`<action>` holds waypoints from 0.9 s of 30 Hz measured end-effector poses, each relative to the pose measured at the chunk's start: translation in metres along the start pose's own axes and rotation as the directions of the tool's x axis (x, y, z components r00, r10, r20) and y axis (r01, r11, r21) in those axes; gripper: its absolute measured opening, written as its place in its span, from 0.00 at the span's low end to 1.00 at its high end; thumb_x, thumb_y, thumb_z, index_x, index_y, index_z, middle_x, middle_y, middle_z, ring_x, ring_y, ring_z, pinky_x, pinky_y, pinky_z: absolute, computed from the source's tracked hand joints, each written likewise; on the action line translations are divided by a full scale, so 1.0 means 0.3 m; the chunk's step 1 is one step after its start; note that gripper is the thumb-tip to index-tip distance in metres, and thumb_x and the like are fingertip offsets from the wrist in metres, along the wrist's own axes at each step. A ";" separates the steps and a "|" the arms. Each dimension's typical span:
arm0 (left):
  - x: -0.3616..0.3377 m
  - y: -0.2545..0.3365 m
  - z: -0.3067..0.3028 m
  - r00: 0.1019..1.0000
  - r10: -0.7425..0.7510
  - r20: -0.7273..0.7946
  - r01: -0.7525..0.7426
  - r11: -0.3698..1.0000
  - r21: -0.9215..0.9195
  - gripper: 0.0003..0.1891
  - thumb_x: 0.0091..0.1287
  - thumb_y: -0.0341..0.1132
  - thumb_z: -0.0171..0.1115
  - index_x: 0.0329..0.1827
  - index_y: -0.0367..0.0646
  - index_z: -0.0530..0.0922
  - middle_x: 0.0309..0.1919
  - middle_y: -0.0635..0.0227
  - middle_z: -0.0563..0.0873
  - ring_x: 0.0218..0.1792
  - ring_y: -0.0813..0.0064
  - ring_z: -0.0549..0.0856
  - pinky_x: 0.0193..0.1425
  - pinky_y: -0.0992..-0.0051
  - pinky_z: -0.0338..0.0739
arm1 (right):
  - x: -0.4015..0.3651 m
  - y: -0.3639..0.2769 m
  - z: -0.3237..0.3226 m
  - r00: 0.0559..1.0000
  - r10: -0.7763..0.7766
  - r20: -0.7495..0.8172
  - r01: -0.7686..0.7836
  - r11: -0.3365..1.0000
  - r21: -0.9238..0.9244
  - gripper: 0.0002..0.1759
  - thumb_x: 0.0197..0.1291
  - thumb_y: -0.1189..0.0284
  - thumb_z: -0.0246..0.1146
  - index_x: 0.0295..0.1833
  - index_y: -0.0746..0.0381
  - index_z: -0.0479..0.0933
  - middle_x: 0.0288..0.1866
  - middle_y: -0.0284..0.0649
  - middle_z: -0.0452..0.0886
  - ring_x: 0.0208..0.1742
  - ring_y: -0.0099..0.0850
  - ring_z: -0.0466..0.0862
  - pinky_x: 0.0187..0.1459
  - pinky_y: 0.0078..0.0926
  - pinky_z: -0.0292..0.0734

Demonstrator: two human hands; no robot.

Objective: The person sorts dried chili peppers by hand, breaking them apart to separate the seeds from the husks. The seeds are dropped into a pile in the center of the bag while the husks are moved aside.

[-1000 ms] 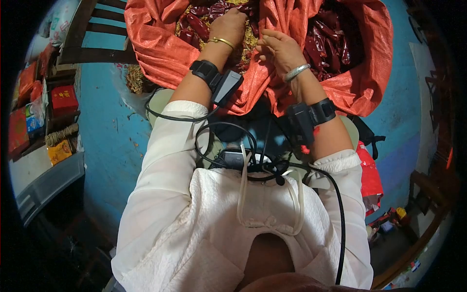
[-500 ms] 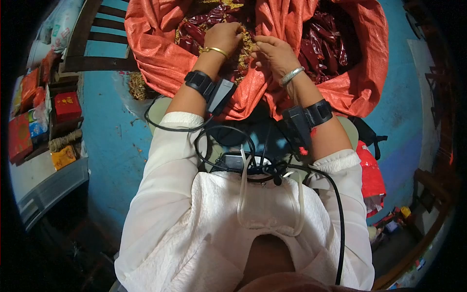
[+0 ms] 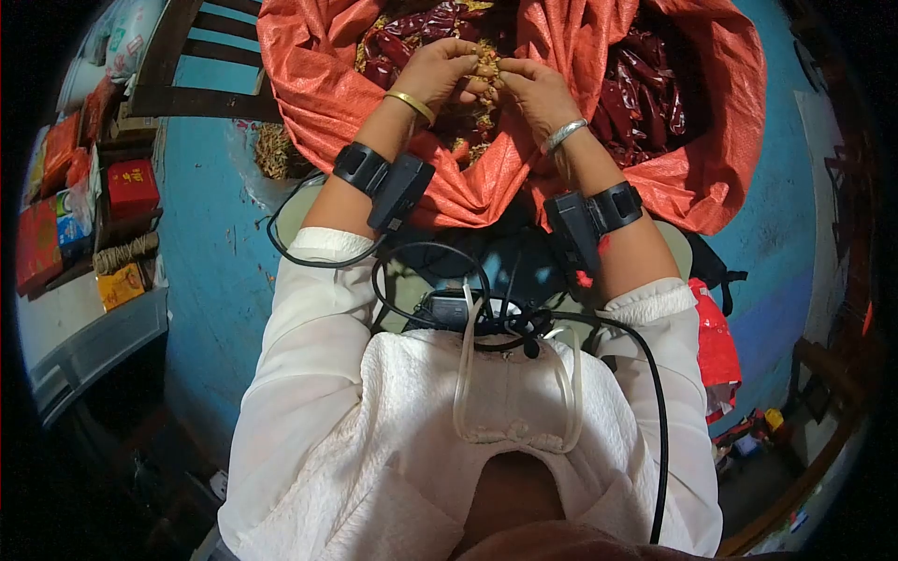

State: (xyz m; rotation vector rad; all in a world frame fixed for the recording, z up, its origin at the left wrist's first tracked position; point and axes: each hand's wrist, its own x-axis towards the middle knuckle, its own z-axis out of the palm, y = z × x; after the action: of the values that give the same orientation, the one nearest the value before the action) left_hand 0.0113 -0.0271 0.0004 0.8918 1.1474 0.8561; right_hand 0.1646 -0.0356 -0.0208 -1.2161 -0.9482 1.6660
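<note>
Lifted off the chillies (image 3: 412, 28) since a second ago and brought together over the sack (image 3: 318, 84): left hand (image 3: 438, 70) and right hand (image 3: 535, 89), fingertip to fingertip. Pinching one tan clump (image 3: 486, 64) of seeds and stalks between them, both hands closed on it, just above the loose seeds at the fold between the two chilli heaps. Gold bangle (image 3: 412, 103) on the left wrist, silver bangle (image 3: 567, 134) on the right, black bands (image 3: 360, 166) farther up both forearms, and red boxes (image 3: 131, 187) on a counter (image 3: 84, 346) beyond the left elbow.
</note>
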 end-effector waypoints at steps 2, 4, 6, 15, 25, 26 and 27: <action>-0.006 -0.008 -0.004 0.999 0.018 -0.031 -0.018 1.000 0.010 0.09 0.63 0.31 0.54 0.44 0.39 0.73 0.31 0.69 0.81 0.27 0.81 0.80 0.27 0.84 0.76 | 0.043 0.053 -0.008 0.996 -0.087 0.005 0.087 0.990 -0.114 0.15 0.52 0.73 0.58 0.45 0.69 0.74 0.33 0.40 0.79 0.30 0.25 0.79 0.31 0.20 0.73; -0.006 -0.012 -0.013 0.997 0.038 -0.060 -0.037 0.999 0.018 0.09 0.62 0.32 0.54 0.44 0.40 0.74 0.31 0.70 0.80 0.27 0.82 0.80 0.26 0.84 0.75 | 0.072 0.075 -0.010 0.985 -0.174 0.018 0.173 0.958 -0.229 0.15 0.51 0.72 0.58 0.45 0.68 0.75 0.34 0.41 0.80 0.32 0.26 0.79 0.34 0.21 0.73; -0.011 -0.005 -0.032 0.989 0.143 -0.040 -0.143 0.990 -0.002 0.10 0.62 0.33 0.56 0.43 0.40 0.76 0.30 0.72 0.80 0.24 0.84 0.79 0.25 0.86 0.73 | 0.092 0.093 -0.007 0.981 -0.191 0.022 0.189 0.939 -0.288 0.17 0.50 0.70 0.59 0.45 0.66 0.76 0.36 0.43 0.81 0.34 0.27 0.80 0.38 0.23 0.74; -0.126 0.121 -0.214 0.691 0.585 -0.426 -0.519 0.810 0.271 0.06 0.58 0.32 0.61 0.35 0.40 0.79 0.24 0.75 0.79 0.23 0.88 0.74 0.25 0.87 0.69 | 0.146 0.101 -0.008 0.980 -0.197 0.000 0.178 0.890 -0.420 0.17 0.50 0.69 0.58 0.46 0.66 0.76 0.37 0.44 0.81 0.35 0.28 0.81 0.38 0.23 0.74; -0.314 0.076 -0.656 0.617 0.176 -0.767 -0.740 0.462 -0.489 0.06 0.65 0.31 0.49 0.39 0.37 0.68 0.26 0.69 0.74 0.22 0.80 0.75 0.26 0.81 0.71 | 0.163 0.138 0.034 0.982 -0.182 0.044 0.183 0.886 -0.426 0.16 0.50 0.72 0.58 0.45 0.68 0.75 0.39 0.43 0.80 0.37 0.27 0.79 0.41 0.20 0.73; -0.327 0.047 -0.740 0.663 0.084 -0.744 -0.714 0.368 -0.595 0.07 0.65 0.31 0.48 0.40 0.36 0.68 0.26 0.68 0.74 0.22 0.79 0.75 0.25 0.82 0.71 | 0.164 0.141 0.031 0.982 -0.181 0.053 0.186 0.885 -0.427 0.16 0.50 0.72 0.58 0.45 0.68 0.75 0.39 0.43 0.80 0.37 0.27 0.79 0.41 0.20 0.73; -0.360 0.055 -0.764 0.750 0.071 -0.658 -0.661 0.118 -0.741 0.13 0.67 0.37 0.44 0.45 0.34 0.65 0.27 0.63 0.74 0.24 0.75 0.77 0.26 0.79 0.74 | 0.149 0.122 0.044 0.982 -0.180 0.057 0.188 0.898 -0.399 0.16 0.51 0.73 0.58 0.45 0.68 0.75 0.38 0.42 0.80 0.36 0.26 0.79 0.38 0.20 0.73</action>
State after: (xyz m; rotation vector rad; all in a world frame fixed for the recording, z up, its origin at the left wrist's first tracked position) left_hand -0.2351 -0.0861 0.0166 -0.2121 0.4513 2.0547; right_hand 0.1372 -0.0084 -0.0657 -1.3279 -1.4249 1.3717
